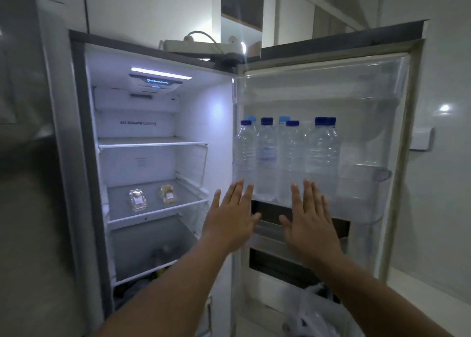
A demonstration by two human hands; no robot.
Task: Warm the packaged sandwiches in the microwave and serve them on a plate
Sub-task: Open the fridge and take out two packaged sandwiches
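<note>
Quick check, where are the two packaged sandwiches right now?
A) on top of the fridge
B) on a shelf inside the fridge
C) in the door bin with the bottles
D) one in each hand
B: both sandwiches lie side by side on a fridge shelf, while the left hand and right hand are open and hold nothing.

Refrigerator [84, 158] open: two packaged sandwiches [138, 199] [168, 194] lie side by side on its middle shelf [158, 210], water bottles [267, 158] stand in its door bin, and left hand [233, 215] and right hand [309, 222] are raised flat, fingers straight, before that door.
</note>
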